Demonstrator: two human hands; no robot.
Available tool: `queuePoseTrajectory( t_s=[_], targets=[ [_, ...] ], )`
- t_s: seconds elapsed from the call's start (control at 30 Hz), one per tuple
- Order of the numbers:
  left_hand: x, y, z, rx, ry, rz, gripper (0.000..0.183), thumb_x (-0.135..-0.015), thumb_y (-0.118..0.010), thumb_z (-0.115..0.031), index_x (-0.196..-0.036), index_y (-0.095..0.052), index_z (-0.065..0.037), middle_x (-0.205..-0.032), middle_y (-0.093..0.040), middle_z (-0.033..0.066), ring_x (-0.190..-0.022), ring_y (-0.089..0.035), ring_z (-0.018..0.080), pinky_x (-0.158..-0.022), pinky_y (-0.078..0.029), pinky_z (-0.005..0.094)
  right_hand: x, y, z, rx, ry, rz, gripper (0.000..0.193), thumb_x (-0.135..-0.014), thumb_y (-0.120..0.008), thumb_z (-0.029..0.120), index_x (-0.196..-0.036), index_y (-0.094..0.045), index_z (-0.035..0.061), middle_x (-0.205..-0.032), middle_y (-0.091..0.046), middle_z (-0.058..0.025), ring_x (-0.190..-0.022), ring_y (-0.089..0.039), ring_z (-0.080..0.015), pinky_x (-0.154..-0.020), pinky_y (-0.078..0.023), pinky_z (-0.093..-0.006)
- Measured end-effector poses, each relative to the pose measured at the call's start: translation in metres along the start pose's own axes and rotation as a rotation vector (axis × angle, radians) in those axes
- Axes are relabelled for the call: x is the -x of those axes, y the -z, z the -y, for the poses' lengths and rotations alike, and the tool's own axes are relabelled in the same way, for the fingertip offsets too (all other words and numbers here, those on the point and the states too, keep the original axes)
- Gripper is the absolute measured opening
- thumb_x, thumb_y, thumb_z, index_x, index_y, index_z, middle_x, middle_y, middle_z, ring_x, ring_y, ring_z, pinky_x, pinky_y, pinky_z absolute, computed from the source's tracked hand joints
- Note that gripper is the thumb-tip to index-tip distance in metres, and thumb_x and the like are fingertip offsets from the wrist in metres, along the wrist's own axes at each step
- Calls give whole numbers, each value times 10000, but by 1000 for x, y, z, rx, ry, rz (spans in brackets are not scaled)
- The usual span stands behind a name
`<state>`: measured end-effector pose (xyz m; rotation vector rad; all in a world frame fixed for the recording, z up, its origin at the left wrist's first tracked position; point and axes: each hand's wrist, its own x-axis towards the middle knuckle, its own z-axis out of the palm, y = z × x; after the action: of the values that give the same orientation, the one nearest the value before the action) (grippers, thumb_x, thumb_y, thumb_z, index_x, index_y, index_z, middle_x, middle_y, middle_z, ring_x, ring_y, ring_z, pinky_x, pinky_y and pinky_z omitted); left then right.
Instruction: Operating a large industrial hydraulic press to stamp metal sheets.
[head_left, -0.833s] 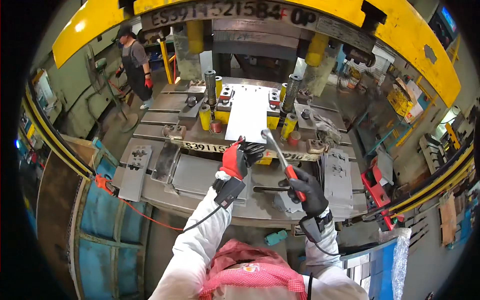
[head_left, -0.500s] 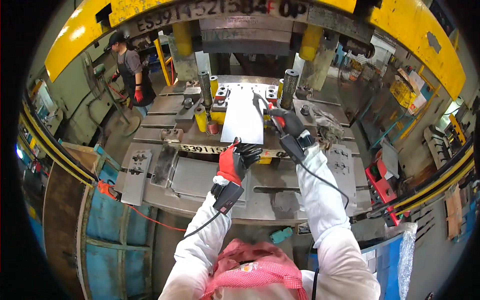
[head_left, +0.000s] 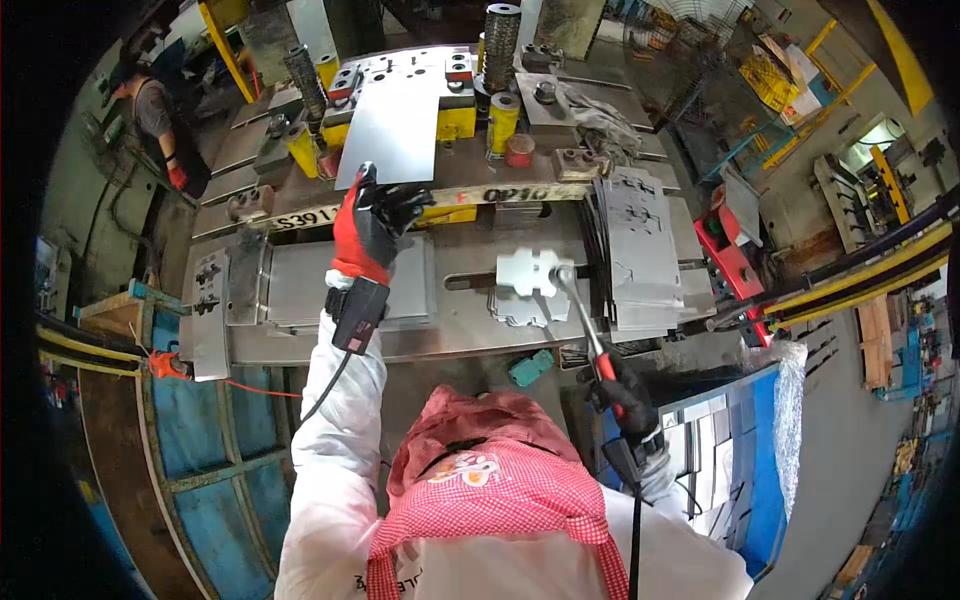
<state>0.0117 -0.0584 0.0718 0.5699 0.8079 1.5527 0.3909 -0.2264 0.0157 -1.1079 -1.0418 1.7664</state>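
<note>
My left hand (head_left: 375,228), in a red and black glove, is at the near end of a bright flat metal sheet (head_left: 392,125). One fingertip touches the sheet's edge, and the other fingers are apart. The sheet lies on a press die between yellow blocks. In my right hand (head_left: 622,395), black-gloved, is a pick-up tool (head_left: 590,325) with a red handle, a thin shaft and a round head. Its head rests against a notched metal piece (head_left: 522,272), over a small stack of similar pieces (head_left: 535,310) on the press bed. Whether the piece hangs or lies there, I cannot tell.
Flat blanks (head_left: 340,290) are stacked left of centre. Punched plates (head_left: 645,255) stand stacked at right. Guide posts (head_left: 501,50) rise from the die. A blue bin (head_left: 765,450) holds metal parts at lower right. A co-worker (head_left: 158,125) stands at far left.
My right hand with the tool has drawn back from the die to the lower right. The notched piece now shows at the tool's head. My view has shifted; my left hand stays by the sheet's edge.
</note>
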Motion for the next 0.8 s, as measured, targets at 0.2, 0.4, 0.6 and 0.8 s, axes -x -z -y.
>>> queuePoseTrajectory(
  t_s=[0.2,0.4,0.6,0.8],
  targets=[
    [-2,-13,1,99,-86,-67,430,-895,-480,-376,-1075,-552,8,-923,-634,188,-833,-636,267,-709,-532,345,4,18,-44,-63,-100,-79,455,-816,-564,69,-1255,-444,52,-890,-602,-35,-680,-516,-90,-581,-431,-228],
    [4,-12,2,-10,-101,-117,482,-909,-464,-378,-970,-563,91,-840,-649,198,-674,-652,251,-616,-543,289,-7,-1,-29,-152,-25,-24,518,-825,-548,85,-1312,-375,46,-938,-602,-108,-607,-515,-103,-555,-435,-225],
    [-12,2,18,-36,4,-109,499,-913,-435,-422,-969,-567,56,-833,-656,169,-676,-656,219,-578,-535,292,-15,-27,-20,-158,-80,51,567,-805,-568,126,-1327,-354,73,-977,-597,-130,-600,-508,-107,-540,-425,-239],
    [-62,-6,6,135,-49,-37,390,-909,-464,-358,-1007,-571,5,-873,-653,150,-677,-643,209,-629,-534,331,-4,-40,-14,-66,-64,12,510,-802,-557,140,-1280,-402,54,-911,-605,-115,-574,-503,-112,-517,-419,-250]
  ],
)
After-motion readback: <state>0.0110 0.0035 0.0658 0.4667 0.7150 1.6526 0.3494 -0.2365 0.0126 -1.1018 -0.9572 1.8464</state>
